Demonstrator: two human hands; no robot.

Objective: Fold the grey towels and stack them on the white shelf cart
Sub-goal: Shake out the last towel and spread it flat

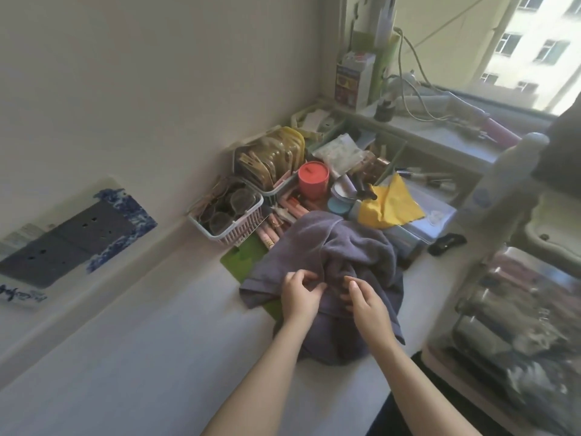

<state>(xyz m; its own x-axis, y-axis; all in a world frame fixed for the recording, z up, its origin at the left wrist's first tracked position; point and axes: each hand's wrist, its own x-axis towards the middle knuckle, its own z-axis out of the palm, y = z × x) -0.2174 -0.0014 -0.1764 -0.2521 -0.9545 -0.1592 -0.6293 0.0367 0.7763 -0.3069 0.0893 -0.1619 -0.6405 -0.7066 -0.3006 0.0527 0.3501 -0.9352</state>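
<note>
Towel (339,247), grey and crumpled, lies heaped on the pale counter (141,357) directly under and beyond both hands, with part of it draped over a green mat (239,256) just left of the left fingers. It looks like soft terry: limp, light enough to lift with two pinches, with a nap that should grip rather than slide, and nothing about it is fragile. It will sag wherever it is not held, so any fold depends on finding an edge or corner rather than grabbing the bunched middle. The left hand (300,295) has its fingers curled, thumb and fingertips meeting on a small ridge of cloth. The right hand (361,298) rests on the heap with fingers bent down into the fabric; whether they have pinched a fold or only press on it I cannot tell. Both hands sit near the centre of the pile, close together with a fold of cloth between them. The best hold, as I judge it, is the hemmed border showing just left of the left fingers, taken at two corners so the towel hangs flat. Beyond the fingertips the far end of the towel touches a clutter of tubes, a yellow cloth (390,202) and a red jar (313,180), which a quick lift could drag along.
</note>
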